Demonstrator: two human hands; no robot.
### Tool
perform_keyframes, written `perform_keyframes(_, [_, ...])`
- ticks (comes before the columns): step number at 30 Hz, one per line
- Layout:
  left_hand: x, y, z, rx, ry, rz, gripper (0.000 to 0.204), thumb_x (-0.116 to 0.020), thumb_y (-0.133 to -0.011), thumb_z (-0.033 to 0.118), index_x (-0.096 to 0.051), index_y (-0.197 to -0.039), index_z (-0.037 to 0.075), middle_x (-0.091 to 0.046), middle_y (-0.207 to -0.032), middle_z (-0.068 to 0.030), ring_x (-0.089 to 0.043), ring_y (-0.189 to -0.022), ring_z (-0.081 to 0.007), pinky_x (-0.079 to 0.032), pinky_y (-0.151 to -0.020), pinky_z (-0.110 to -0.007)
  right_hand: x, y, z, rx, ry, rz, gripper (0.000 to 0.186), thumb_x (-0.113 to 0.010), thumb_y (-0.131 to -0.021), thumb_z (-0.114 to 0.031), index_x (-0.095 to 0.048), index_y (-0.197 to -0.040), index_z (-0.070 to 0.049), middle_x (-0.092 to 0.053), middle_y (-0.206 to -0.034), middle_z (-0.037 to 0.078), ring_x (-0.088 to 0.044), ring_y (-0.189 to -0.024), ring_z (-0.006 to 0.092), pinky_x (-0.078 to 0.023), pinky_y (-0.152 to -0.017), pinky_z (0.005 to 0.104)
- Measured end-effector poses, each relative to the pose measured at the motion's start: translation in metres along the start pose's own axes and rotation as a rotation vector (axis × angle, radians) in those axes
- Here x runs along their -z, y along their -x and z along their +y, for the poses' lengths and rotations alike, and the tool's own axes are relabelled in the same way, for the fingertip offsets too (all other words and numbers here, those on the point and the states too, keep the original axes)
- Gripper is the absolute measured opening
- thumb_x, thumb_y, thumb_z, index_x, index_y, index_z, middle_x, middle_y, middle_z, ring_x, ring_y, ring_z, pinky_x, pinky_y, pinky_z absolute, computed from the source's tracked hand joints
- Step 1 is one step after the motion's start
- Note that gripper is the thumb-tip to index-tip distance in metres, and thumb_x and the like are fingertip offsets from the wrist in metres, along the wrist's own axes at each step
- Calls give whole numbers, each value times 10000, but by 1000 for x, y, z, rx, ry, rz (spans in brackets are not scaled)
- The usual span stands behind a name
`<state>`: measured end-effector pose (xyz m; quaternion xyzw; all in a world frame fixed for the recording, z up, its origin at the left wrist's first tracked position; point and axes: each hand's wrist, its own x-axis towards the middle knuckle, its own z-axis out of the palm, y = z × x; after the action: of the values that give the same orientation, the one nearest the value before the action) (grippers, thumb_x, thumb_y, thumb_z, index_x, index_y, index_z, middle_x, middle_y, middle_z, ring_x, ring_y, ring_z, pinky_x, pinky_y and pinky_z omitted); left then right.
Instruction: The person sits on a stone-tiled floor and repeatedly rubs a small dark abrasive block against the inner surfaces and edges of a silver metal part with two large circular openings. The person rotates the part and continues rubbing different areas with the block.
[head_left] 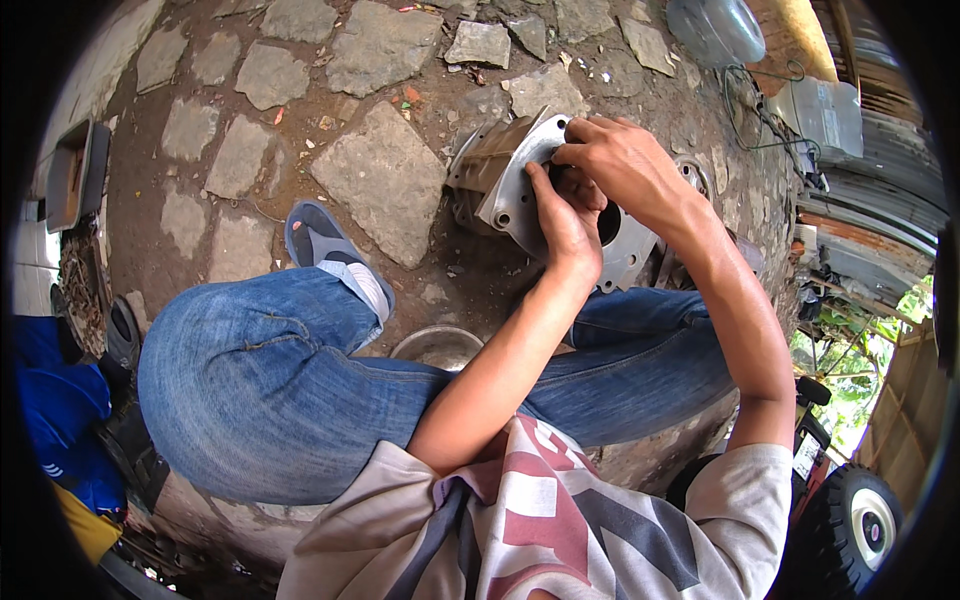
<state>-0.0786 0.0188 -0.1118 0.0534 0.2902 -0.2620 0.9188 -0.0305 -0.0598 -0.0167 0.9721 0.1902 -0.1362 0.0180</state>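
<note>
A grey cast-metal machine housing point(515, 185) with a flat, bolt-holed flange and ribbed sides lies on the ground in front of me. My left hand point(572, 218) is at the flange face, palm turned up, with its thumb raised and its fingers curled inward over the round opening. Just above it, my right hand point(622, 160) reaches over from the right, fingers bent and closed by the flange's upper edge, near a bolt hole. Whatever either hand's fingers pinch is hidden or too small to make out.
A round metal bowl point(438, 347) stands between my legs, partly behind my left forearm. Flat paving stones point(385, 180) cover the dirt ground. A clear plastic container point(716, 30) and green cord lie far right. A black tyre point(862, 525) is at lower right, a rectangular tray point(78, 175) far left.
</note>
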Motion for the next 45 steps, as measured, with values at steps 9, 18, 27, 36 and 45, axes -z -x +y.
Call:
perform_keyframes(9, [-20, 8, 3, -20, -56, 86, 482, -304, -1040, 584, -536, -990, 165, -542, -784, 43, -467, -640, -68, -385, -590, -248, -7, 2, 0, 42, 135, 6, 238, -691, -800, -207, -691, -1013, -103, -666, -1006, 75, -671, -960, 248, -550, -785, 369])
perform_keyframes(18, [-4, 3, 3, -9, -96, 0, 483, -323, -1023, 610, -518, -939, 176, -500, -705, 20, -409, -599, -104, -354, -582, -274, 13, -5, -7, -220, -29, -116, 272, -686, -845, -277, -651, -932, -22, -685, -762, 137, -710, -739, 329, -573, -605, 413])
perform_keyframes(27, [-7, 3, 4, -7, -96, 26, 470, -326, -1024, 606, -493, -1054, 168, -486, -709, 20, -391, -598, -105, -325, -576, -274, 0, -5, 7, -60, -58, 45, 218, -653, -808, -162, -687, -999, -63, -687, -872, 143, -709, -799, 321, -577, -647, 403])
perform_keyframes(36, [-1, 4, 0, -9, -76, -40, 522, -333, -1022, 611, -469, -1226, 150, -540, -775, 31, -479, -659, -63, -361, -562, -249, -8, -3, 8, 55, -57, 120, 254, -664, -786, -145, -680, -1020, -49, -665, -898, 146, -703, -850, 325, -580, -657, 413])
perform_keyframes(45, [-3, 6, 3, -19, -107, -42, 491, -311, -1034, 588, -532, -1128, 160, -525, -802, 34, -448, -645, -88, -386, -610, -262, -11, -10, -2, -190, -47, -84, 242, -660, -830, -159, -635, -1043, -47, -665, -950, 152, -703, -860, 322, -591, -675, 400])
